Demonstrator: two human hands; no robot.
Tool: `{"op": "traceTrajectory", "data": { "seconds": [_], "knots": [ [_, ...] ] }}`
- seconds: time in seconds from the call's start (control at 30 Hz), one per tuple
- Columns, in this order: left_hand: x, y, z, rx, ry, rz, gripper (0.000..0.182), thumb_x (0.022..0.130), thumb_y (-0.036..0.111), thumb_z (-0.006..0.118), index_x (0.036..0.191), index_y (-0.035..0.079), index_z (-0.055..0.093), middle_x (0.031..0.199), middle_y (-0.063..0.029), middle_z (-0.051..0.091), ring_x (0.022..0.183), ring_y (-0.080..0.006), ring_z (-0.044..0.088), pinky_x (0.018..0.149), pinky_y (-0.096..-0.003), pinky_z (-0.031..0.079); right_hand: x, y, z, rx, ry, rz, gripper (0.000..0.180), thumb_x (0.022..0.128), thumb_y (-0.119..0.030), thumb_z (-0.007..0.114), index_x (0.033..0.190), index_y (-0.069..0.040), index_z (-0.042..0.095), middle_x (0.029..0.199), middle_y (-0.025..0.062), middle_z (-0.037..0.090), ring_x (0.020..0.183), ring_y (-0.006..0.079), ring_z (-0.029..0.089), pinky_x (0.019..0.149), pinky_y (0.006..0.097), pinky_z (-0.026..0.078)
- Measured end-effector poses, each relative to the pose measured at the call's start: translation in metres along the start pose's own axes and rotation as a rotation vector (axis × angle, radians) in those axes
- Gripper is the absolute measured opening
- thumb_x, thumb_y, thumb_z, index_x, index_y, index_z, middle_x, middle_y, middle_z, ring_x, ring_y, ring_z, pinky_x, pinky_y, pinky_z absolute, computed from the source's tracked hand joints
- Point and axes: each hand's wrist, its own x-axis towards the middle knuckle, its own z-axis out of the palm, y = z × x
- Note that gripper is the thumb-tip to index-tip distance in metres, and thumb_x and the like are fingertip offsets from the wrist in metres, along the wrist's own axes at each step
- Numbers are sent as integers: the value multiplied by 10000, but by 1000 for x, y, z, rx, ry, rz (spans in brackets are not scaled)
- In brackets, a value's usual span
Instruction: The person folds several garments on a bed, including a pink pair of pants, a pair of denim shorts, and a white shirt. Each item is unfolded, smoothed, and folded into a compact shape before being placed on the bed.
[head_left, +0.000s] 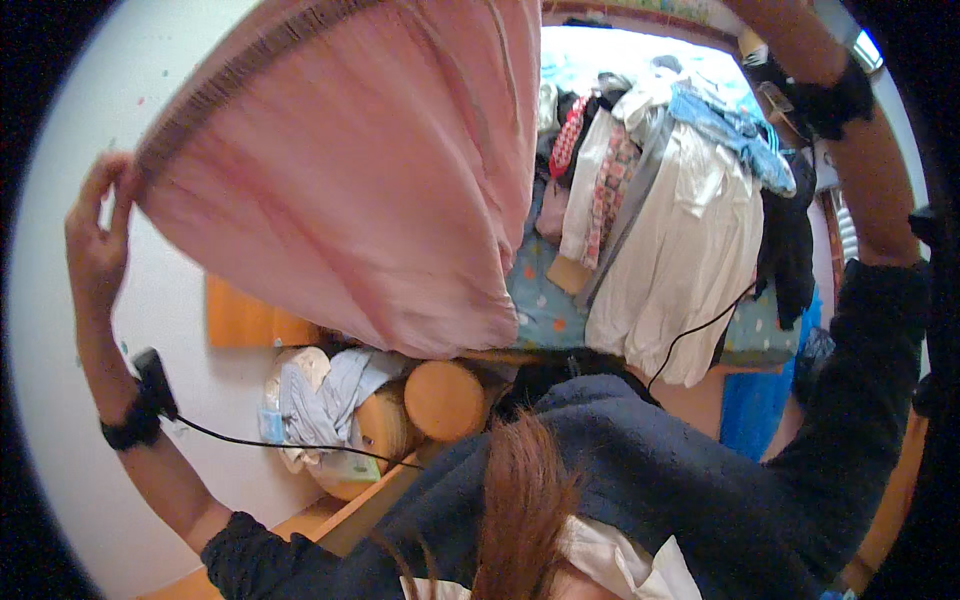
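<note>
My left hand (105, 214) is raised at the far left, its thumb and fingers pinching the corner of a large pink cloth (360, 202). A darker gathered band runs from that corner along the cloth's upper left edge and out of the top of the picture. The cloth hangs spread out, its lower folds in front of the near edge of the bed (547, 315). My right arm reaches up past the top right rim, so my right hand is out of view. Right of the cloth, a pile of clothes lies on the bed, with cream trousers (675, 262) draped over the near edge.
A denim garment (727, 135), a red patterned piece (568, 139) and dark clothes (787, 240) lie in the pile. Below left are a round wooden stool (444, 401) and grey cloth (322, 405). Black cables (285, 442) run from my wrist bands. A white wall (67, 300) stands left.
</note>
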Motion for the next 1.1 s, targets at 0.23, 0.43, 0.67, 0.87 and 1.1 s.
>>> {"op": "traceTrajectory", "data": {
  "seconds": [0.23,0.43,0.67,0.87,1.1],
  "knots": [
    [60,-50,-23,253,9,61,247,994,255,408,1144,136,565,1106,-57,643,1056,-201,607,1114,-507,198,40,-23,-106,28,-247,-356,113,795,-170,662,767,-71,616,803,107,590,852,268,561,825,393,436],
    [68,-21,29,282,-18,180,176,918,182,522,1058,130,615,1171,-71,609,1249,-228,464,1126,-542,124,0,-53,-98,-35,-493,-394,112,837,-138,517,748,-73,542,685,71,599,749,260,624,810,435,425],
    [127,-19,36,305,219,159,232,885,261,579,1067,120,610,1104,-53,628,1158,-226,533,1103,-527,197,-11,23,-141,-480,-224,38,363,806,-21,529,1132,-181,543,583,96,538,466,211,516,487,326,455],
    [179,-31,13,206,248,267,233,907,199,576,1134,147,594,1011,-31,657,952,-203,625,992,-447,367,-9,67,-165,-1051,-250,47,300,820,-85,525,1057,-248,611,648,66,572,600,208,576,619,337,449],
    [196,-30,24,150,315,333,220,904,191,585,1073,51,600,1022,-92,629,984,-256,589,893,-363,451,-29,83,-168,-1088,-346,118,208,864,-124,523,1043,-158,623,794,56,619,753,214,602,726,395,458]
  ]
}}
